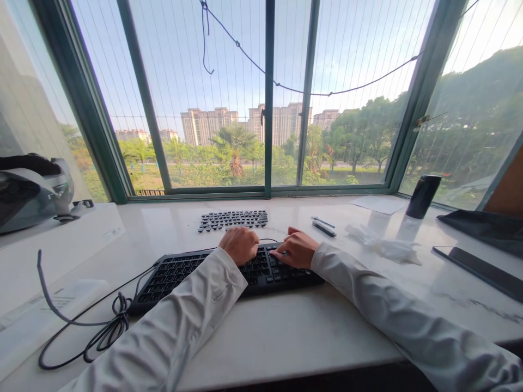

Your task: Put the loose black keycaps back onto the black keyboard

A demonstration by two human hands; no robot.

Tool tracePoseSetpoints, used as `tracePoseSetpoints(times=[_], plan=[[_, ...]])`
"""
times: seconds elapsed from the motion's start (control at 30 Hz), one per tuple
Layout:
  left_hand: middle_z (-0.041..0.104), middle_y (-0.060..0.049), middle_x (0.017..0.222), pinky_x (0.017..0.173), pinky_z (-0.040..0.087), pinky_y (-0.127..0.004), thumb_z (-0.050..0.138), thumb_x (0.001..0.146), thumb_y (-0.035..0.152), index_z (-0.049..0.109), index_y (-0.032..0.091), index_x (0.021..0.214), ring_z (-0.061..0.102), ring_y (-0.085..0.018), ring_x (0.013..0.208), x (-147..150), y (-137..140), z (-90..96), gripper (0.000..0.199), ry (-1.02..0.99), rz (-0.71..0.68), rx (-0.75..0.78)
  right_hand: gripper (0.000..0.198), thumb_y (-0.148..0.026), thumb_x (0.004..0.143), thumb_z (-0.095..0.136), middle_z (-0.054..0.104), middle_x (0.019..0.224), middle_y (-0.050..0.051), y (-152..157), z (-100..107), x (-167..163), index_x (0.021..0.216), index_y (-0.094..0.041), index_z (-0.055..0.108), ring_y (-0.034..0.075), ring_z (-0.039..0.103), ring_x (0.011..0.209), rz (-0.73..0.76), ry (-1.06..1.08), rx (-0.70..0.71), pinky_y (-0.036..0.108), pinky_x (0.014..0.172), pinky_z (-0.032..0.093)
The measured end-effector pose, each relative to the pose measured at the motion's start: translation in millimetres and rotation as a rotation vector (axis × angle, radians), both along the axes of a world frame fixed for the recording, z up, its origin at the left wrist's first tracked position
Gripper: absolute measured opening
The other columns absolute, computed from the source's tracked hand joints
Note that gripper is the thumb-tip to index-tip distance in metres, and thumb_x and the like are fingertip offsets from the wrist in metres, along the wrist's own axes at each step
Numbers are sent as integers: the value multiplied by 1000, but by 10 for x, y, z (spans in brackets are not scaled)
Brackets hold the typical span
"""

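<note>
A black keyboard [171, 276] lies at a slant on the white marble counter, with bare key sockets showing over its left and middle parts. Caps remain at its right end, around the number pad. My left hand [239, 245] is closed above the keyboard's middle; its fingertips are hidden behind the knuckles, so anything in them is out of sight. To its right, my right hand [297, 249] rests on the number pad side, thumb stretched over the keys and fingers apart, nothing seen in it. Behind the keyboard, loose black keycaps [232, 219] are laid out in rows.
A coiled cable [116, 321] lies left of the keyboard, near a white box [102, 228] bearing a helmet-like object [36, 188]. Toward the right are pens [324, 227], crumpled clear plastic [384, 246], a dark cylinder [423, 197] and a phone [482, 270]. Windows [268, 109] stand behind.
</note>
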State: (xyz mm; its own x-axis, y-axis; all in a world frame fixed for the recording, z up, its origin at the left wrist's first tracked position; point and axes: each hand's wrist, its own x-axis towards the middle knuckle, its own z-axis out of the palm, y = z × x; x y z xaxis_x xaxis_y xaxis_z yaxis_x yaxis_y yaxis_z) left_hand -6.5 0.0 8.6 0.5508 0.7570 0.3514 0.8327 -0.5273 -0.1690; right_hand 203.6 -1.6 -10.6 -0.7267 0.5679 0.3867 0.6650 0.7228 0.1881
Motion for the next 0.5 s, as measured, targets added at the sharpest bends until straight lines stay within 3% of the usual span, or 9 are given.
tracePoseSetpoints(times=[0.1,0.27,0.37,0.5], plan=[[70,-8,82,74,46,-34,45,76,27,74,25,87,64,-23,81,-107,63,39,30,11,99,-18,38,-40,90,39,61,53,0,-9,48,3,77,-25,71,10,48,51,-21,35,-3,30,75,28],[70,-8,86,78,46,-37,45,78,36,73,26,92,63,-24,85,-286,143,111,32,86,195,-96,37,-45,90,39,61,53,-1,68,203,192,89,-23,69,11,52,52,-253,161,-57,32,80,29],[70,-7,96,81,46,-38,43,78,57,69,29,102,62,-26,93,-340,161,135,46,111,152,-185,40,-58,80,49,66,66,-2,160,233,392,93,-24,63,13,56,60,-289,144,-213,31,78,34],[66,-9,109,84,45,-39,42,61,82,61,30,117,58,-30,101,-378,186,141,79,152,129,-307,64,-69,65,58,66,99,6,251,166,584,107,-20,52,18,60,83,-208,141,-470,30,73,41]])
